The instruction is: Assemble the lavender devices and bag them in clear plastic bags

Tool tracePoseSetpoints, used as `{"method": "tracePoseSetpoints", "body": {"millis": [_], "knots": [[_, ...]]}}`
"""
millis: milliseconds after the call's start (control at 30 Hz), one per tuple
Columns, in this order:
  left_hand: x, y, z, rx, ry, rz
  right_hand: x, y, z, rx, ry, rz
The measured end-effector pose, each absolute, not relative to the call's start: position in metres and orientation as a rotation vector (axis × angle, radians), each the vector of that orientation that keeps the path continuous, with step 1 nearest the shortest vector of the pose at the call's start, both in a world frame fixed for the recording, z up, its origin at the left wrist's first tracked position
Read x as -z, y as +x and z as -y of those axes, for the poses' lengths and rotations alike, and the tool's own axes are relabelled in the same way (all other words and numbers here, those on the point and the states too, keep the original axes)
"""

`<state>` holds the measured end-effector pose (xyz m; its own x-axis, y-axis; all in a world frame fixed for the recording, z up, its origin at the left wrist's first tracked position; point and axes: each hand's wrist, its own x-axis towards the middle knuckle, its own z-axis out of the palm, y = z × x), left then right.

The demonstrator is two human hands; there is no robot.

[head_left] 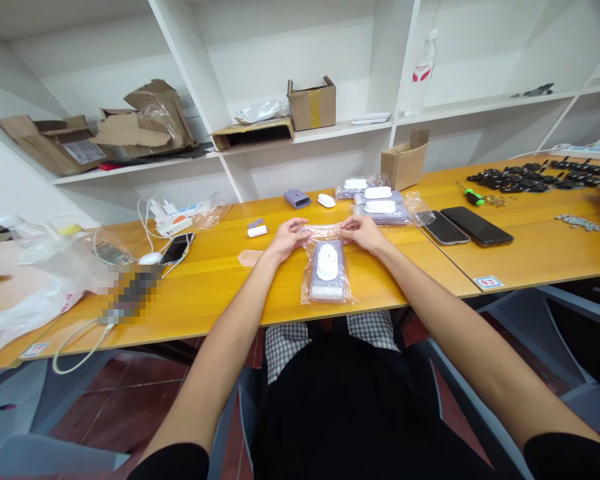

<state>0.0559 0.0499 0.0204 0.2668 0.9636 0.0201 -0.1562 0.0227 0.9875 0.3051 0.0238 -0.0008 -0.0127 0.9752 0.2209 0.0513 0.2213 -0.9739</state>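
Note:
A clear plastic bag lies on the table in front of me, its far end stretched between my two hands. Inside it is a grey-purple flat case with a white oval piece on top and a white roll at its near end. My left hand pinches the bag's far left corner. At the far right corner, my right hand grips the film between thumb and fingers. Left of the bag lie a small white cylinder and a beige paper-like piece.
Behind the hands sit a loose purple case, a white oval part and several bagged sets. Two dark phones and a green screwdriver lie to the right. Leftward are a power strip and cables. White shelves back the table.

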Motion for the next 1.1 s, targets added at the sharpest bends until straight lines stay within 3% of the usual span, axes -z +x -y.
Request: {"method": "tracePoseSetpoints", "body": {"millis": [767,1100], "knots": [[-0.016,0.065,-0.051,-1.283,1.387,-0.991,-0.003,0.312,-0.022,-1.183,-0.974,1.233],[-0.013,0.067,-0.047,-1.167,1.451,-0.893,-0.005,0.308,-0.019,-1.147,-1.105,1.314]]}}
